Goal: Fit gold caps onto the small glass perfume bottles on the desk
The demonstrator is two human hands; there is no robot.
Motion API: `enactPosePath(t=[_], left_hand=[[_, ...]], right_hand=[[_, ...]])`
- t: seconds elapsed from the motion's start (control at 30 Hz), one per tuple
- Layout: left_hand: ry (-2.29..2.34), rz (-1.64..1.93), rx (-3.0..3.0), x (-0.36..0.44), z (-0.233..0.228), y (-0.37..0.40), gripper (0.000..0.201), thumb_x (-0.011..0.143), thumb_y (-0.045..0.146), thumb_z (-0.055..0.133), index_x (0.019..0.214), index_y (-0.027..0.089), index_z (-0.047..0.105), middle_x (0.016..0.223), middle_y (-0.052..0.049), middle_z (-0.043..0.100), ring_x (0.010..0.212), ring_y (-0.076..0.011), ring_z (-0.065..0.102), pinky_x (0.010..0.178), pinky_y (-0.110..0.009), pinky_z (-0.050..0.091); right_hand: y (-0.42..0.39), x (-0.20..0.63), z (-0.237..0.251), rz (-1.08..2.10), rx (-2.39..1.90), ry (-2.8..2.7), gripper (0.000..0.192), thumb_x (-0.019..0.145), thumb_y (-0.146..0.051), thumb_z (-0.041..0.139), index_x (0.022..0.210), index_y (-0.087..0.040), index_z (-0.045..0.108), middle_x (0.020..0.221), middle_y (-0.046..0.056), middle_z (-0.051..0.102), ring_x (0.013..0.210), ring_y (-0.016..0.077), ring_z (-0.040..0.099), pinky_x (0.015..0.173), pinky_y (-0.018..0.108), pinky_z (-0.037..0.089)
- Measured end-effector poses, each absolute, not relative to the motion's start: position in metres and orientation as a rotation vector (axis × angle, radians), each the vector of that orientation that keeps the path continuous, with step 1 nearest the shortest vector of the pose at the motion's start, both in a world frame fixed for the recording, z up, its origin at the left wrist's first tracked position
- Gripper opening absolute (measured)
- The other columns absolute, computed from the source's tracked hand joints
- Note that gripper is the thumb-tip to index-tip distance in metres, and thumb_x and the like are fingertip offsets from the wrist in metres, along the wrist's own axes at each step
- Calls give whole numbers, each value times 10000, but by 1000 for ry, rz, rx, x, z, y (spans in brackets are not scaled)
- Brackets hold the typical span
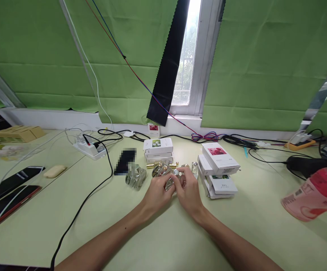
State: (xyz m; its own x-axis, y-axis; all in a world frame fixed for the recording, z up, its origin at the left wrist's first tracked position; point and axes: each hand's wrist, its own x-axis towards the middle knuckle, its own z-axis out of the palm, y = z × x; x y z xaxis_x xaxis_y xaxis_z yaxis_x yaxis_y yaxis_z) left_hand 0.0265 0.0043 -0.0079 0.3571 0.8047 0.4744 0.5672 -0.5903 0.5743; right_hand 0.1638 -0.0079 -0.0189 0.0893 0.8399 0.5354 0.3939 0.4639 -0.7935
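My left hand (157, 190) and my right hand (189, 192) meet at the middle of the pale green table (163, 241), both closed around one small clear glass perfume bottle (171, 183) with a silver top. More glass bottles lie close by: a pair (136, 177) to the left, one (161, 170) just behind my fingers, and a slim upright one (195, 169) to the right. Small gold caps (174, 164) lie behind them.
White perfume boxes are stacked behind (158, 149) and to the right (219, 169). A power strip (90, 147) and black cables (84, 199) run on the left, with two phones (8, 192). A pink cup (314, 194) lies at the right, near a black device (310, 165).
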Motion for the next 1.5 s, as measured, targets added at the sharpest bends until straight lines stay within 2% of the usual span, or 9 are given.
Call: enactPosePath(t=[0.43,0.87,1.03,1.17,1.3,1.4,1.5], left_hand=[[1187,1107,2294,28,-9,5,190,926,204,538,780,160,652,587,32,584,522,-99,449,588,-223,359],[1183,1132,2299,27,-12,7,189,906,187,557,743,152,647,574,30,569,529,-97,445,577,-221,349],[1173,1126,2294,27,-11,6,181,905,169,546,770,155,665,617,25,614,544,-95,471,579,-215,357],[1164,1124,2285,27,-9,5,171,900,161,549,775,156,665,645,21,639,554,-96,485,576,-215,359],[1156,1094,2290,27,-7,5,168,908,158,540,810,161,677,655,17,642,569,-103,493,591,-221,369],[1161,1086,2290,27,-6,6,169,907,153,537,808,163,673,656,15,640,578,-107,500,609,-225,380],[1164,1081,2290,27,-6,6,183,915,170,539,777,164,659,651,14,635,579,-108,500,618,-227,387]], right_hand=[[-7,164,-19,453,-1127,-1514,192,973,-380,550,993,-189,556,661,-53,484,533,132,453,532,267,353],[-7,164,-18,467,-1123,-1474,199,947,-386,601,928,-199,535,652,-69,461,494,105,412,488,250,316],[-7,164,-20,464,-1122,-1476,191,948,-373,609,968,-190,558,716,-43,514,514,106,435,505,254,351],[-9,163,-20,421,-1094,-1501,185,963,-336,585,1062,-180,591,882,24,607,545,111,471,550,272,418],[-10,162,-17,423,-1059,-1542,219,989,-292,530,1164,-192,615,1065,90,644,717,163,590,625,290,478],[-10,162,-17,441,-1037,-1557,192,998,-276,511,1122,-199,636,1078,91,657,857,195,627,693,296,497],[-9,163,-18,436,-1052,-1563,166,995,-285,517,1070,-195,636,1010,75,669,810,188,623,680,294,485]])
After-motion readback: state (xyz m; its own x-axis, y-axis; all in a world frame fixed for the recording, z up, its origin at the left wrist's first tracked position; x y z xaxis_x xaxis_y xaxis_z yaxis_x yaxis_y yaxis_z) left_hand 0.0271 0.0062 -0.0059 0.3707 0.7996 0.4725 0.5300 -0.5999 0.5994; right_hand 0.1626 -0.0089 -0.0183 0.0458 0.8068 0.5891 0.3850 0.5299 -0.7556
